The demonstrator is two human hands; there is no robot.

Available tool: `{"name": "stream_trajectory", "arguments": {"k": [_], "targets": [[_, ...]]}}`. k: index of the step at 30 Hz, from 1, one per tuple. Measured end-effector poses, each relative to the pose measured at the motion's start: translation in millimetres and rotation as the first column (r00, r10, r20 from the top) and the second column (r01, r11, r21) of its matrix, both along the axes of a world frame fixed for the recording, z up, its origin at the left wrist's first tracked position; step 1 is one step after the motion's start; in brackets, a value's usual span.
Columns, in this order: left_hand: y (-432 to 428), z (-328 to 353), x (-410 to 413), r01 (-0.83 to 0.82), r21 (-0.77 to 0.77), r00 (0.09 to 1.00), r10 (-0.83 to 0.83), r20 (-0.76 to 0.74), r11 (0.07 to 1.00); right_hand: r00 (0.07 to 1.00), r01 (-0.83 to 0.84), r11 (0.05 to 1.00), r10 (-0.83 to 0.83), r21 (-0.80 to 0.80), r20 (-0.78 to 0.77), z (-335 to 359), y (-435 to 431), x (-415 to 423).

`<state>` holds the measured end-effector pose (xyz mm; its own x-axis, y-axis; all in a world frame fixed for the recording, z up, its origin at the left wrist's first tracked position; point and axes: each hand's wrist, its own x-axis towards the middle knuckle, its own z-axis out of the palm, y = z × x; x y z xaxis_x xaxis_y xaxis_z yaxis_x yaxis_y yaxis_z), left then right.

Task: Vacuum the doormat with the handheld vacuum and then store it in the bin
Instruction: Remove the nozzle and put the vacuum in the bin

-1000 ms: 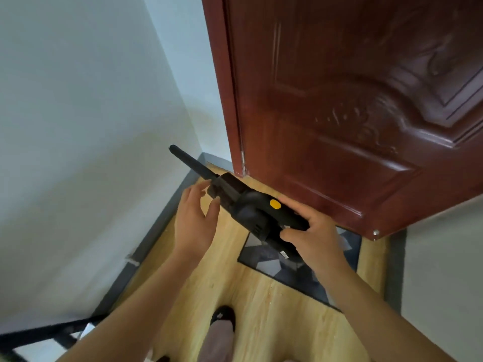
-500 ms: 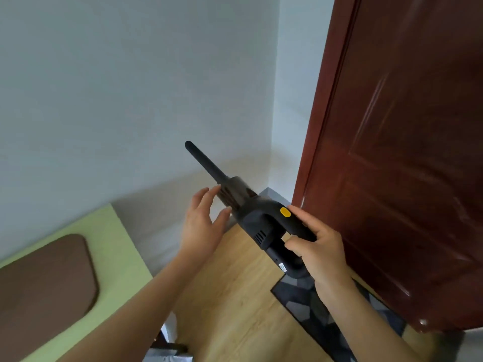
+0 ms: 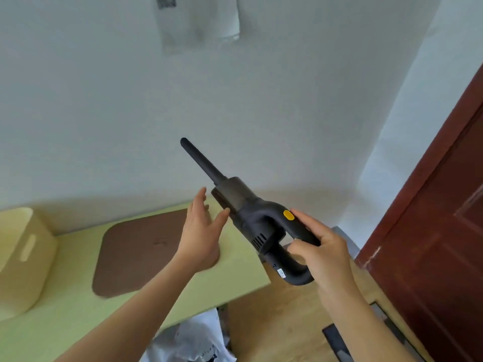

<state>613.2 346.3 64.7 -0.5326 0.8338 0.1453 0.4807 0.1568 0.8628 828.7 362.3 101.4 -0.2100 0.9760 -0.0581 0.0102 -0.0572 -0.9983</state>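
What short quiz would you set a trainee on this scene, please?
1. True or false: the right hand grips the vacuum by its handle.
2. Where is the bin? A: on the table. B: on the floor by the door. C: hung on the wall.
3. Fill in: the vacuum's button is coloured ____.
Key: 1 true; 2 A; 3 yellow.
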Motion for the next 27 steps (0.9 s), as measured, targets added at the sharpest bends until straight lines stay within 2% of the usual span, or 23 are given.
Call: {"name": "stream_trajectory", "arguments": {"k": [9, 14, 16, 20, 27], "targets": [[-130, 16, -139, -0.216, 0.017, 0.967, 0.212, 0.144, 0.976, 0.974, -0.223, 0.974, 0.224, 0.032, -0.041, 10, -78, -149], [-179, 22, -192, -0.357, 0.047, 0.875, 0.316, 0.367, 0.933, 0.929, -0.371, 0.928, 0.371, 0.021, 0.000, 7, -102, -218], [-191, 21, -217, -0.419, 0.068, 0.804, 0.335, 0.491, 0.905, 0.904, -0.427, 0.904, 0.427, 0.002, 0.004, 4, -106, -242], [-205, 25, -267, -0.567, 0.110, 0.582, 0.303, 0.754, 0.817, 0.847, -0.531, 0.847, 0.531, -0.041, -0.008, -1, -101, -291], [-210, 35, -357, -0.757, 0.097, 0.356, 0.284, 0.890, 0.646, 0.723, -0.689, 0.724, 0.689, -0.019, 0.048, -7, -80, -378]]}}
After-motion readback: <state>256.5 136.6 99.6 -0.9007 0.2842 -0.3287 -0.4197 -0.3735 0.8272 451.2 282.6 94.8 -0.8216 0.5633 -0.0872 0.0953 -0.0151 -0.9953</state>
